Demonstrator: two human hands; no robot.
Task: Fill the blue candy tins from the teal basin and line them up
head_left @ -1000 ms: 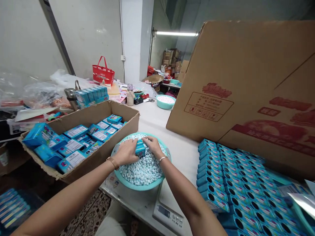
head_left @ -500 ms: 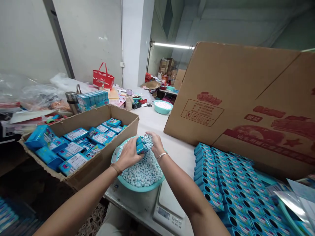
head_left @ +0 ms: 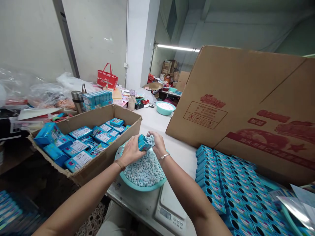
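Observation:
My left hand [head_left: 131,150] is closed round a small blue box [head_left: 142,143], tilted with its open end toward my other hand. My right hand [head_left: 157,143] cups a heap of pale blue candies [head_left: 150,140] against the mouth of the box. Both hands are above a turquoise basin [head_left: 140,188], which is full of the same pale blue and whitish candies [head_left: 145,170]. How many candies are inside the box is hidden from me.
To the left, a cardboard carton [head_left: 81,178] holds several blue boxes [head_left: 80,146]. A white digital scale [head_left: 171,209] lies by the basin. Rows of blue boxes [head_left: 228,186] stand at right before a large cardboard box [head_left: 241,98]. Farther back is another turquoise basin [head_left: 165,110].
The blue box is tipped a little differently in my left hand, and the heap in my right hand looks smaller. The whole view has shifted slightly.

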